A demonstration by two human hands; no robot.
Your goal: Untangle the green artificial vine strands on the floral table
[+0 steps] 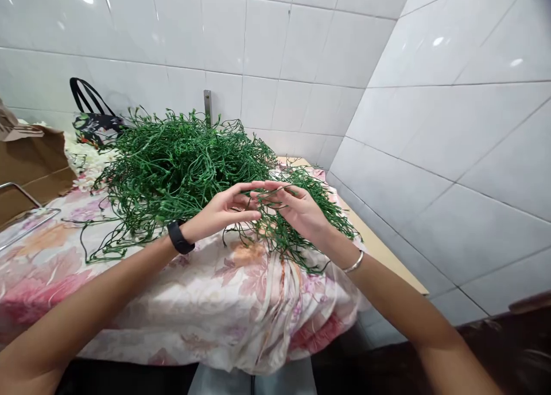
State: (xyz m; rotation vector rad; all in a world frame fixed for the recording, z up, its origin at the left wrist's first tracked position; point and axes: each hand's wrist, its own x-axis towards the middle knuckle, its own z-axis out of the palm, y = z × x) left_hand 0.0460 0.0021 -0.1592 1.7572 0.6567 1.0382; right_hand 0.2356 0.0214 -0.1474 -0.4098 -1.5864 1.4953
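Hands [224,210] [305,212] curl loosely at a stem [278,206], grip unclear; work looks partway, small heap [321,195] near desk's [387,254] right edge, big heap [189,157] perhaps pending.

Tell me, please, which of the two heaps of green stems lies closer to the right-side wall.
The smaller heap, partly behind the right hand. The larger heap is farther left, beyond the left hand.

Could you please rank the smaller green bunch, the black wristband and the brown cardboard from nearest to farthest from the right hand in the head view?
1. Smaller green bunch: beside the right hand.
2. Black wristband: to that hand's left.
3. Brown cardboard: far left edge.
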